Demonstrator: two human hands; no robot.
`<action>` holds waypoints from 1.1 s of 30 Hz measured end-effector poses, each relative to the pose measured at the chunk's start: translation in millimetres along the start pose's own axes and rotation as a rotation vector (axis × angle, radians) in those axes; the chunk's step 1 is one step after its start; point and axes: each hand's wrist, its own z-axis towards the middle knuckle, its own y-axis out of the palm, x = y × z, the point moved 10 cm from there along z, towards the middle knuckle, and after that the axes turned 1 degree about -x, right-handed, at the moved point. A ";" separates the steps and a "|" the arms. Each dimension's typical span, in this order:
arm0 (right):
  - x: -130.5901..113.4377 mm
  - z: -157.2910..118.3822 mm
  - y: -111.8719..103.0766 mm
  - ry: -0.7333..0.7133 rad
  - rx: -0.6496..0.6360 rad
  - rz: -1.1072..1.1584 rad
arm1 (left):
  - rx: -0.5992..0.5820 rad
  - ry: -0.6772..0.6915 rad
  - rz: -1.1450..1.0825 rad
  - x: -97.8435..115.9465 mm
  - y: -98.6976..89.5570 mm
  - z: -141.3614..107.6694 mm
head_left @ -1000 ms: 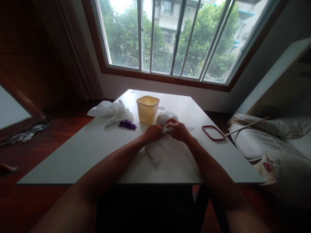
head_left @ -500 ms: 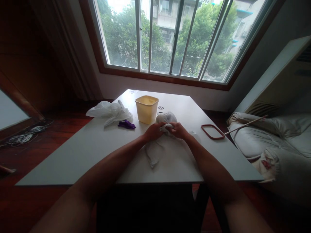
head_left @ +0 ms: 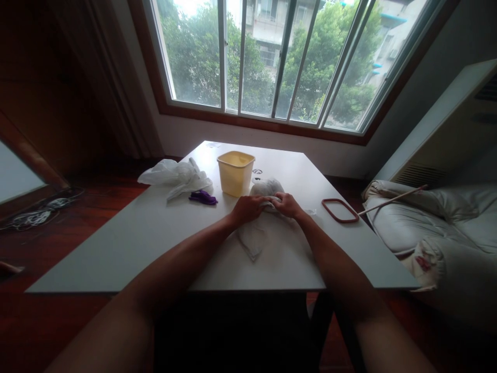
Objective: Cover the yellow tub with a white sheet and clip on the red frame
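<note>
A bunched white plastic bag (head_left: 268, 186) lies on the white table, bulging on the far side of my hands. My left hand (head_left: 249, 208) is closed on its gathered neck. Close beside it, my right hand (head_left: 285, 204) grips the same twisted part from the right. A thin loose end of the bag (head_left: 253, 247) trails toward me beneath my left wrist. What the bag holds, if anything, cannot be made out. Just beyond my left hand stands a yellow plastic bin (head_left: 235, 176), upright.
Left of the bin, another crumpled white plastic bag (head_left: 174, 175) overhangs the edge of the table (head_left: 116, 254). Near it lies a purple bundle (head_left: 203, 197). A reddish-brown rounded frame (head_left: 340, 211) rests at the right edge, close to a thin stick (head_left: 392, 201) and a padded seat (head_left: 411, 212).
Both hands have turned slightly on the bag's neck, and the fingers have come closer together over it. The loose end has shifted a little to the right.
</note>
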 end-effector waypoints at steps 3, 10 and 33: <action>-6.9 -3.3 2.9 -0.079 -0.050 0.118 | 0.008 -0.036 -0.004 -4.0 -0.1 -1.3; -7.7 -5.6 6.7 -0.173 -0.097 0.150 | 0.048 -0.010 -0.181 -1.7 -6.1 -3.5; -37.8 -17.8 -44.4 -0.292 0.338 -0.130 | 0.063 -0.358 -0.937 -46.3 19.5 -2.0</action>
